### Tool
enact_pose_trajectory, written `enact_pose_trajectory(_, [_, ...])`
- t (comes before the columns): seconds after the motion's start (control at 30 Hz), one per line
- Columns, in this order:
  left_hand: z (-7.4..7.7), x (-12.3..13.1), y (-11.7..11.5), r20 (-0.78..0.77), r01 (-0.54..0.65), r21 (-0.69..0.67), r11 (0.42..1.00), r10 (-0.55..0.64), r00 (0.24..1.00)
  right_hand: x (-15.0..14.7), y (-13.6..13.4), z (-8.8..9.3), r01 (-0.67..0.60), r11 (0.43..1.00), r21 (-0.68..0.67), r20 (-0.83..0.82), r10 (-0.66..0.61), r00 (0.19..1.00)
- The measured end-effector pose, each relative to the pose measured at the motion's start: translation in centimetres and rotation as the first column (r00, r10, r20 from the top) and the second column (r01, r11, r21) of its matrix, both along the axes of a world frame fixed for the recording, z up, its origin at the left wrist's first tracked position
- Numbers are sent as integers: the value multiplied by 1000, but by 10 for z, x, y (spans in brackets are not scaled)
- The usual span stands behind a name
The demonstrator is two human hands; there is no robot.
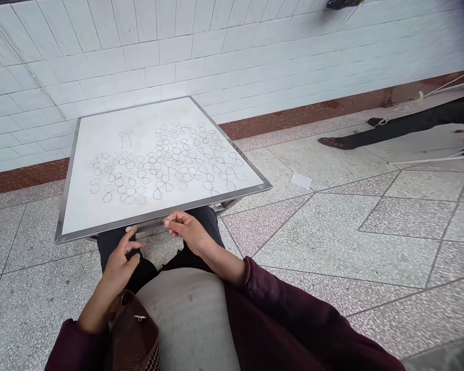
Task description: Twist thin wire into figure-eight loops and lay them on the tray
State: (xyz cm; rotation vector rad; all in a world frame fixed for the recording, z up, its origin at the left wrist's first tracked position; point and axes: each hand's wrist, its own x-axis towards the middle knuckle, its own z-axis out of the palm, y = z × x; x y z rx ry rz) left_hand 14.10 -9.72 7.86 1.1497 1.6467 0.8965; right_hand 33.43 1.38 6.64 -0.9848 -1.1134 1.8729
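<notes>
Over my lap, just short of the table's near edge, my right hand [187, 232] is closed in a pinch. A thin strand, apparently wire, shows faintly at its fingertips. To its left, my left hand [119, 263] has its fingers apart and holds nothing visible; its index fingertip is close to the table edge. On the white tabletop [100, 129] lie many thin, dark wire loops [158, 193], some round, some twisted into figure-eights. They cover much of the middle and right side. Two loops with long tails [126, 136] lie apart toward the back left.
A metal rim [166, 210] edges the table, which stands by a white tiled wall [139, 62]. A brown bag [135, 330] hangs against my body. On the terrazzo floor to the right lies a white paper [301, 180]. Farther right are another person's legs [402, 126].
</notes>
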Motion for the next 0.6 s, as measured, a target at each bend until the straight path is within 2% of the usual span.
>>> enact_pose_trajectory(0.13, [6,24,14,288,-69,8,998,64,956,-8,-8,-2,-128,992,-3,14,128,992])
enact_pose_trajectory(0.23, [4,39,19,418,-142,6,990,127,900,-8,-12,-1,-187,982,0,-6,187,982])
enact_pose_trajectory(0.33, [3,41,18,459,-196,8,981,170,872,-4,-12,1,-231,973,-31,-46,229,972])
enact_pose_trajectory(0.4, [3,39,17,473,-217,25,976,179,863,-2,-12,2,-216,976,-36,-57,214,975])
enact_pose_trajectory(0.5, [4,36,18,460,-231,66,971,176,871,-3,-10,3,-166,986,8,-30,166,986])
enact_pose_trajectory(0.6, [7,37,21,450,-227,87,970,165,878,-7,-6,6,-169,983,68,24,168,985])
